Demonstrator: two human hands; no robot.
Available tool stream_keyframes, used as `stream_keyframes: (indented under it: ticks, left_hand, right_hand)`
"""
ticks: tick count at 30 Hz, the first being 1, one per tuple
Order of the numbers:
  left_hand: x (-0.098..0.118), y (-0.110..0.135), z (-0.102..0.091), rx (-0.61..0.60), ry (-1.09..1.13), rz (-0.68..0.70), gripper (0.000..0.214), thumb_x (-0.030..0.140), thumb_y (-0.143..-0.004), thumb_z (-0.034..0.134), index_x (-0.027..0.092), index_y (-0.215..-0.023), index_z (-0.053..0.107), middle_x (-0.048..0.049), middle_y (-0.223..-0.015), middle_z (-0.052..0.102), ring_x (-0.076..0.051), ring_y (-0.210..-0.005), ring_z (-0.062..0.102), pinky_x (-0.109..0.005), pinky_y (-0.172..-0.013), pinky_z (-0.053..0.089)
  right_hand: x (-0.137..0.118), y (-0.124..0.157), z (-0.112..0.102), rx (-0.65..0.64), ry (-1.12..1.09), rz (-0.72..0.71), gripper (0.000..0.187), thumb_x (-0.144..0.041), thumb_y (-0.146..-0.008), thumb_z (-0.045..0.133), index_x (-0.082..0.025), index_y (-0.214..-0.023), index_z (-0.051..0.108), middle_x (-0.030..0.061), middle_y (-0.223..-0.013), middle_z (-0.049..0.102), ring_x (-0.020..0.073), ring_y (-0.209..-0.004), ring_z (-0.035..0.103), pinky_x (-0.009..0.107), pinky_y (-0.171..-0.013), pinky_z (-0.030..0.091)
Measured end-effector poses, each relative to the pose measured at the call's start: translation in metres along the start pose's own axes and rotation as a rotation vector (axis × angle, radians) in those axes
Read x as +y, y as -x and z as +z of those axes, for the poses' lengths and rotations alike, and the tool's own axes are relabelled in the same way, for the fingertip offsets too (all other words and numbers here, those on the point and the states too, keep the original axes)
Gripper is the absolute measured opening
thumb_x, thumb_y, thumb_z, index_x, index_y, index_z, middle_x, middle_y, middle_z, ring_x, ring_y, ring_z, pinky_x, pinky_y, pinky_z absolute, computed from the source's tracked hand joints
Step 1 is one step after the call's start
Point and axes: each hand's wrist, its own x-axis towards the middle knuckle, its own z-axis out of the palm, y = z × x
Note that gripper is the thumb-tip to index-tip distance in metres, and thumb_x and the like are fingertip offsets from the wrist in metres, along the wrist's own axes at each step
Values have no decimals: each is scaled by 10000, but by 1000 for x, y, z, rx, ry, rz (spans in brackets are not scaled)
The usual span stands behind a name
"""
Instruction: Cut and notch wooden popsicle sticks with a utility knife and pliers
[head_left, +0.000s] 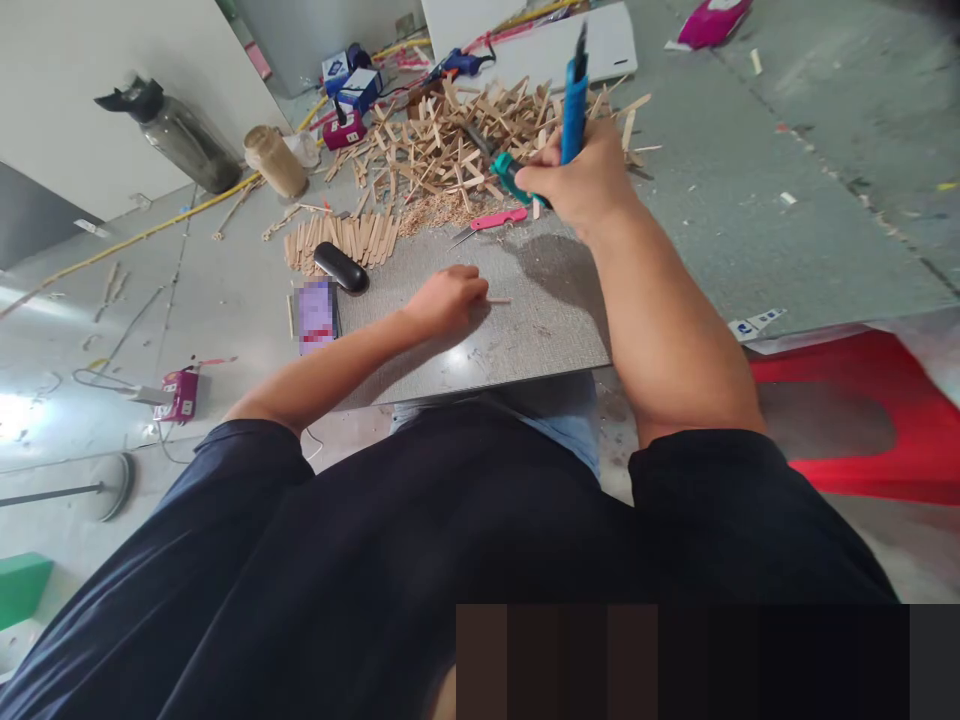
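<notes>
My right hand (581, 180) is closed round a blue utility knife (575, 95) that points upward, and its fingers also touch a teal-handled tool (513, 178) at the edge of the stick pile. My left hand (448, 300) is curled on the grey mat (525, 320), its fingertips pinching a short wooden stick (497, 300). A pink-handled cutter (491, 220) lies on the mat between the two hands. A big heap of loose wooden sticks (457, 135) lies beyond the mat.
A row of sticks (345, 240), a black case (340, 266) and a phone (316, 316) lie left of the mat. Further left stand a bottle (176, 130) and a jar (276, 160). A red plastic object (862, 420) sits at the right.
</notes>
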Motion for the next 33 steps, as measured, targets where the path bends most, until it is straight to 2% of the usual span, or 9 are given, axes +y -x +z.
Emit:
stream_keyframes:
  ticks: [3,7,9,13,16,19,24,26,33]
  left_hand:
    - [-31,-38,-14,49,-14,-141,353,24,-919,582,197,-1044,863,-164,-1109,827,-312,-1066,758,-478,-945,624]
    - [-39,-59,-34,201,11,-299,376,36,-998,522,218,-1108,832,-168,-1210,831,-306,-1113,751,-486,-991,592]
    - [-19,-52,-32,222,125,-169,314,70,-1044,539,192,-1130,816,-173,-1195,830,-291,-1095,756,-467,-992,582]
    - [43,-23,-2,-63,181,281,218,136,-1080,634,218,-1055,835,-132,-1098,822,-267,-1060,778,-407,-953,598]
    - [63,-22,20,-111,166,325,230,148,-1090,633,220,-1079,852,-144,-1077,812,-281,-1082,777,-409,-949,607]
    - [42,-53,21,-68,111,203,283,144,-1105,568,213,-1082,842,-162,-1120,799,-298,-1124,760,-440,-971,601]
    - [-13,-105,-2,40,21,-72,312,147,-1145,520,173,-1175,829,-173,-1200,784,-260,-1209,655,-458,-1054,524]
    - [-12,-103,-5,74,28,-118,325,127,-1128,514,175,-1168,833,-186,-1270,791,-288,-1210,711,-468,-1050,543]
    - [56,-37,19,-76,74,430,299,205,-1184,560,178,-1204,857,-153,-1127,816,-271,-1080,770,-400,-957,606]
  right_hand:
    - [8,-15,-9,181,-9,-42,179,-328,-1057,919,-248,-1112,768,56,-1267,815,226,-1188,729,467,-1128,668]
    - [18,-29,-19,292,2,-24,484,-533,-1180,782,-240,-1563,743,150,-1602,730,293,-1362,764,532,-1145,711]
    - [20,-34,-28,351,-7,-31,444,-508,-1168,805,-233,-1515,765,147,-1562,750,282,-1336,768,520,-1145,711]
    - [21,-41,-40,419,-23,-44,452,-469,-1151,835,-193,-1501,764,152,-1519,764,280,-1323,775,510,-1145,709]
    - [21,-42,-41,425,-29,-40,492,-503,-1159,818,-206,-1544,744,148,-1564,744,293,-1350,769,532,-1149,707]
    - [20,-40,-39,413,-39,-36,517,-539,-1168,800,-226,-1575,735,148,-1597,730,302,-1366,765,545,-1145,710]
    - [13,-33,-39,433,-99,-59,152,-212,-1108,836,-231,-1042,701,45,-1166,789,166,-1079,725,378,-1102,678]
    - [9,-32,-38,444,-133,-80,480,-54,-1047,808,-284,-828,448,-13,-923,673,133,-927,630,314,-1047,640]
    - [4,-29,-30,452,-204,-134,636,-141,-914,891,-329,-793,295,-30,-860,573,185,-897,570,389,-1058,618]
